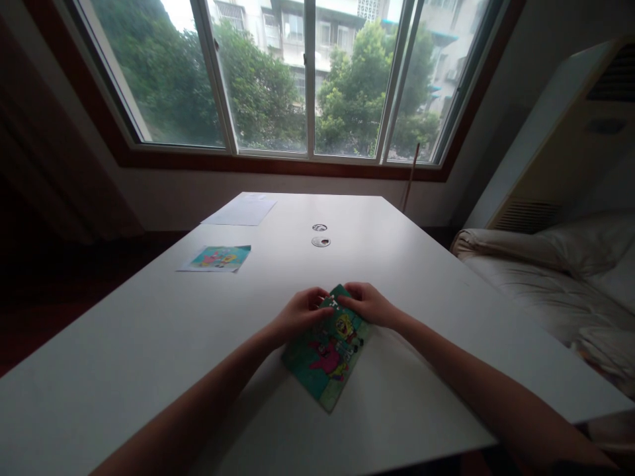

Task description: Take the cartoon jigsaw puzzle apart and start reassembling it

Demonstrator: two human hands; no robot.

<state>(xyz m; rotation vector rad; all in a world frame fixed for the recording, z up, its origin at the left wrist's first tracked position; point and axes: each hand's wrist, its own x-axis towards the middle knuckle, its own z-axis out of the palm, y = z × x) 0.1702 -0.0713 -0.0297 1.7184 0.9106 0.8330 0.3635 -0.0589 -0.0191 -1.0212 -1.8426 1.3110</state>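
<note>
A green card with colourful cartoon figures point(330, 360) is held between my two hands, tilted above the near part of the white table point(258, 307). My left hand point(302, 311) grips its upper left edge, thumb lying on the printed face. At the upper right edge, my right hand point(367, 303) pinches it the same way, close to the top corner. The fingers behind the card are partly hidden. Whether its lower corner touches the table, I cannot tell.
A smaller cartoon picture sheet point(218, 258) lies on the table's left side, with white paper point(241, 210) beyond it. Two small round pieces point(321, 242) lie farther back in the middle. A pale sofa point(530, 277) stands to the right, windows point(268, 86) ahead.
</note>
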